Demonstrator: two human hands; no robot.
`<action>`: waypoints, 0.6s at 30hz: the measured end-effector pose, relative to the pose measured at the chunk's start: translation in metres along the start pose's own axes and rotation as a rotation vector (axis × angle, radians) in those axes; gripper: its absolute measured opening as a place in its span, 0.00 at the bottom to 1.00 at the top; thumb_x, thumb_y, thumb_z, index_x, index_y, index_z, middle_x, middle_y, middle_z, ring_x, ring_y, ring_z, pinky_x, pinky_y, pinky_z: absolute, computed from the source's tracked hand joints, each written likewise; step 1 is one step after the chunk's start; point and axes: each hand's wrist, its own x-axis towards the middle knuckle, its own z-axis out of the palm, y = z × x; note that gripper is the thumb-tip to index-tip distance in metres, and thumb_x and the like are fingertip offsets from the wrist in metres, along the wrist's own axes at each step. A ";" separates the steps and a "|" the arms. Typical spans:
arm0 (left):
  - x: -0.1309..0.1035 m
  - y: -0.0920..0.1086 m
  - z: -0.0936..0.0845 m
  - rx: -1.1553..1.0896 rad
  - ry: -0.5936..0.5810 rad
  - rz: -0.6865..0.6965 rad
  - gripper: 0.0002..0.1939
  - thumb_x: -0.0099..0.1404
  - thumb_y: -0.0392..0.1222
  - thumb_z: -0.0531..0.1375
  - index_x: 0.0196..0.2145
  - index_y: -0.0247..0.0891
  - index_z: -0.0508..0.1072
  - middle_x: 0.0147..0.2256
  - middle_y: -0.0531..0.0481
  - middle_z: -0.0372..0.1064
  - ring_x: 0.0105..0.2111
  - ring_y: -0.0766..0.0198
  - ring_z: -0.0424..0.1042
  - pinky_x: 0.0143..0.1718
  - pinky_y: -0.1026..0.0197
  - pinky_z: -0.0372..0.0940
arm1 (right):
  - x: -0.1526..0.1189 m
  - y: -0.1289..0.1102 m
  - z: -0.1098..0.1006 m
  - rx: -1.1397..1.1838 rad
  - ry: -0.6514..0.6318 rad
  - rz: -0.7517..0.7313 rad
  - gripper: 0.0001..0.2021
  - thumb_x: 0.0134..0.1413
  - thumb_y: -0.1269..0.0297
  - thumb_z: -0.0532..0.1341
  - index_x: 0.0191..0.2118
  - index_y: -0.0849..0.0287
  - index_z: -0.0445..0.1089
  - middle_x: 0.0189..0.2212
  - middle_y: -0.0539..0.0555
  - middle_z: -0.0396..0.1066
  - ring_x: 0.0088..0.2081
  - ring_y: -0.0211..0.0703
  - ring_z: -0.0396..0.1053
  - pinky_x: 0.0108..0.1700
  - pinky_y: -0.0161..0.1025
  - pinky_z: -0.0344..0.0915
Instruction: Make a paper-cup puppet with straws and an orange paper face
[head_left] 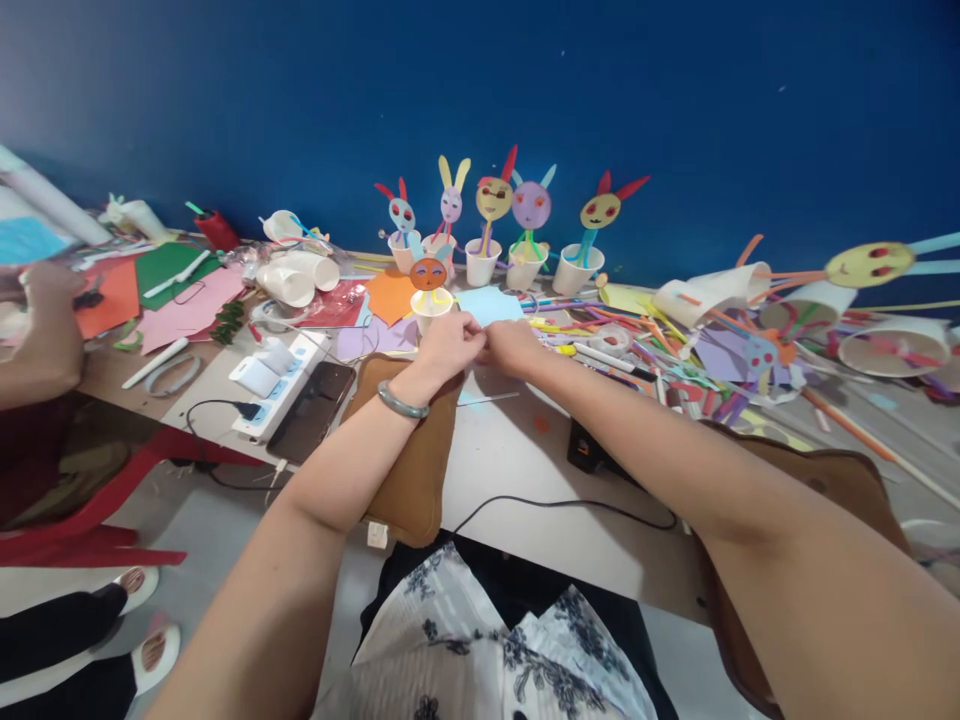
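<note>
Over the middle of the table, my left hand [452, 345] and my right hand [514, 347] meet at the fingertips. The fingers of both are pinched together, and whatever lies between them is too small or hidden to make out. Close beside my left hand stands a paper cup [433, 303] with an orange paper face [429, 273] rising from it. Just behind my hands lies a light blue paper sheet [487, 304]. Under my left wrist is a brown padded cushion [401, 440].
Several cup figures with paper faces [532, 205] line the blue wall. Pipe cleaners and pens [600, 355] are strewn to the right. Left are a power strip [281, 385], a phone [312, 410] and coloured paper [187, 310]. Another person's arm [49, 330] rests at far left.
</note>
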 end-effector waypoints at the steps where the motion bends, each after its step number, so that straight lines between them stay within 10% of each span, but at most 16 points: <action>1: 0.000 0.001 -0.001 0.007 -0.001 -0.006 0.06 0.61 0.33 0.59 0.31 0.37 0.77 0.33 0.48 0.78 0.33 0.62 0.73 0.37 0.60 0.64 | 0.001 -0.002 0.000 -0.002 -0.006 0.006 0.12 0.61 0.63 0.61 0.43 0.63 0.80 0.45 0.68 0.80 0.52 0.58 0.75 0.55 0.45 0.60; 12: -0.005 0.002 -0.006 0.141 -0.030 -0.019 0.06 0.61 0.34 0.59 0.33 0.39 0.76 0.36 0.46 0.79 0.39 0.57 0.75 0.42 0.57 0.66 | 0.000 -0.002 0.005 0.130 0.034 -0.026 0.07 0.58 0.70 0.61 0.37 0.63 0.78 0.44 0.69 0.80 0.52 0.60 0.74 0.59 0.50 0.58; 18: -0.002 -0.006 -0.002 0.051 0.015 0.032 0.06 0.61 0.33 0.59 0.35 0.39 0.76 0.35 0.47 0.79 0.38 0.59 0.75 0.42 0.58 0.67 | -0.012 0.025 0.000 0.438 0.104 -0.006 0.08 0.57 0.69 0.59 0.33 0.61 0.77 0.35 0.58 0.81 0.37 0.46 0.75 0.41 0.38 0.65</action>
